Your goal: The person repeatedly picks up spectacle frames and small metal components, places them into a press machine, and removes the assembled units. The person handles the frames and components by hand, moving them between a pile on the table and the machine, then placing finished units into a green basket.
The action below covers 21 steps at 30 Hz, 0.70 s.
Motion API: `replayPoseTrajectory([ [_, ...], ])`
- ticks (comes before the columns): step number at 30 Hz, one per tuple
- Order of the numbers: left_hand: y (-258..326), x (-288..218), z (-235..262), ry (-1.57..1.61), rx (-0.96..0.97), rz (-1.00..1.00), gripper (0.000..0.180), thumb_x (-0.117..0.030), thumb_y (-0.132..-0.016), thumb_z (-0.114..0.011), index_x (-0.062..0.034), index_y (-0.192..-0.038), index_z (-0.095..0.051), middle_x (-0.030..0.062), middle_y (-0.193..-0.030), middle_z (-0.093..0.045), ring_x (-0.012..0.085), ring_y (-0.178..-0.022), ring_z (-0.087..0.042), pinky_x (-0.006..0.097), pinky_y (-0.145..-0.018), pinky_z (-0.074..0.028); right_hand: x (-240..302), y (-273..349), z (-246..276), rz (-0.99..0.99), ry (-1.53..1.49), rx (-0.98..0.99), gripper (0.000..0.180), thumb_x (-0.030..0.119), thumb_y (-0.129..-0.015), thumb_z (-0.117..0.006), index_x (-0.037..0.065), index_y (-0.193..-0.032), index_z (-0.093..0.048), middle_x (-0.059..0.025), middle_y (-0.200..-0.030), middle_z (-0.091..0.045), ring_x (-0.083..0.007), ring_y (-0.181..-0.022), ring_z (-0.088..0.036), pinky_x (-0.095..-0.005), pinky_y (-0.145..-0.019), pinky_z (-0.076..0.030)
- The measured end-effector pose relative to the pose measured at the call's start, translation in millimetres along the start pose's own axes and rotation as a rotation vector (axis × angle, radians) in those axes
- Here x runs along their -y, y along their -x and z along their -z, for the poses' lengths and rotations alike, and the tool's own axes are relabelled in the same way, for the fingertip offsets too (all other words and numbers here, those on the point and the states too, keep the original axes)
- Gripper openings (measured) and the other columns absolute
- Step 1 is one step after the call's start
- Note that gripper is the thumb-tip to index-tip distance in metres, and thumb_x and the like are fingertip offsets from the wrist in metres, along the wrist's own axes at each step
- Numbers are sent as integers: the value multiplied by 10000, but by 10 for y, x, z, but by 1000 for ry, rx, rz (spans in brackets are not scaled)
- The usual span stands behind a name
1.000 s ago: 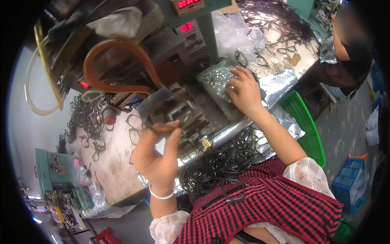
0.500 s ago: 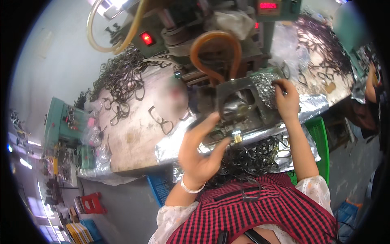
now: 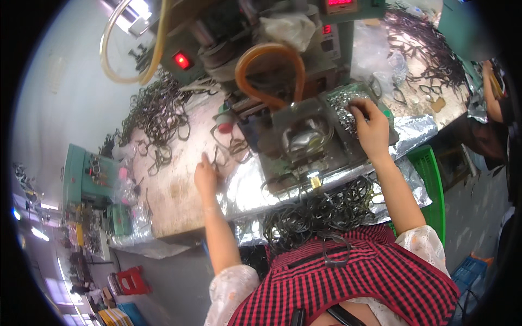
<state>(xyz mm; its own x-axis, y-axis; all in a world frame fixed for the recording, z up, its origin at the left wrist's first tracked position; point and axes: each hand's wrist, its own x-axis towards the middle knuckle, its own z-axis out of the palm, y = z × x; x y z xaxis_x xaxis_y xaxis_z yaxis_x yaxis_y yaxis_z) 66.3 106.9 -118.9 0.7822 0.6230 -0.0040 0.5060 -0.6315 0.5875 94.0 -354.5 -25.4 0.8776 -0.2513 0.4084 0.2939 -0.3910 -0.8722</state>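
Observation:
My left hand (image 3: 205,178) is low over the pale worktop, its fingers mostly curled and the index finger pointing away from me. It overlaps the edge of a dark glasses frame (image 3: 220,157); whether it grips the frame is hidden. My right hand (image 3: 373,130) is over a heap of small silver metal pieces (image 3: 342,106), thumb and fingertips pinched together. Anything between those fingertips is too small to make out. Between my hands is a dark metal mould (image 3: 276,142) with a shiny recess. A small brass-coloured block (image 3: 315,180) is at its near edge.
A machine with an orange hose (image 3: 241,68) stands behind the mould; a red button (image 3: 224,128) is left of it. Piles of dark frames (image 3: 160,111) lie far left and right. More frames (image 3: 310,214) are heaped before me. A green crate (image 3: 435,190) stands right.
My left hand has swung left and away from the mould's front to the glasses frame, its spread fingers drawing in. My right hand remains pinched over the metal pieces. The view has shifted slightly.

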Motion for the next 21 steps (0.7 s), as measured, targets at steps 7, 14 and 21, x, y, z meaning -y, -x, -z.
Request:
replayPoseTrajectory([
  [7, 525, -255, 227, 617, -182, 10, 336, -337, -922, -614, -17, -845, -549, 63, -606, -596, 133, -476, -572, 225, -400, -425, -428, 416, 995, -1, 312, -238, 144, 30, -855, -629, 26, -980, -701, -84, -948, -691, -188, -897, -634, -299, -833, -469],
  [14, 122, 201, 148, -49, -118, -149, 343, -232, -746, -773, -4, -892, -563, 166, -805, -664, 244, -614, -647, 340, -546, -514, 688, 239, 365, 242, -40, 203, 161, 33, -790, -665, 46, -940, -723, -101, -861, -683, -243, -807, -635, -324, -755, -481],
  [21, 540, -134, 319, -170, 11, 8, 406, -348, -711, -790, 27, -669, -639, 142, -642, -656, 199, -572, -622, 337, -555, -481, 738, 139, -266, 93, -434, 221, 315, 50, -801, -665, -8, -1109, -626, -110, -944, -671, -195, -914, -651, -296, -835, -493],
])
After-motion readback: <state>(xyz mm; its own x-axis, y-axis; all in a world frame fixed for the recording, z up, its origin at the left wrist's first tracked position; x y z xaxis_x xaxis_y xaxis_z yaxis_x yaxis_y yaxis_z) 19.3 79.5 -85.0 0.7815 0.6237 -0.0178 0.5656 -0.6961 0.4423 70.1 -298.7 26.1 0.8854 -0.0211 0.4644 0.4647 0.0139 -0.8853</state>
